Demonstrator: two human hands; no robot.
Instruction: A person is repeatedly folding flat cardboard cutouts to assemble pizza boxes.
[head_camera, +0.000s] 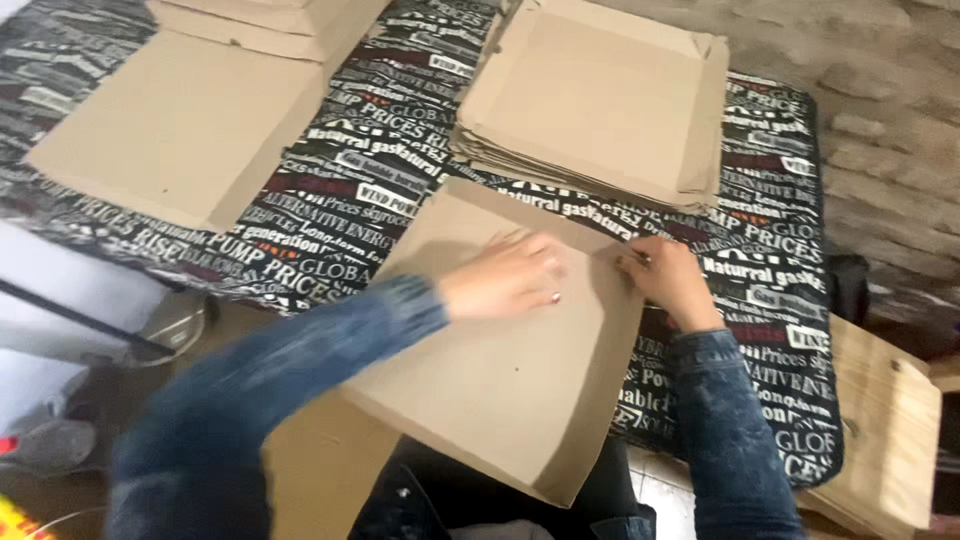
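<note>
Brown cardboard box blank (500, 370), near desk (770, 300) edge; flat stack (600, 100) behind it. Left hand (505, 278) spread flat on blank; right hand (668, 278) pinching its upturned side flap.

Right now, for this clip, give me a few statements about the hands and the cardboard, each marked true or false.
1. The left hand lies flat on the brown cardboard box blank. True.
2. The right hand is lifted clear of that cardboard. False: it grips the blank's far right edge.
3. A stack of flat brown cardboard sheets lies beyond the hands. True.
4. The table is covered by a plain white cloth. False: the black cloth with white lettering covers it.
5. Both forearms are in blue denim sleeves. True.
</note>
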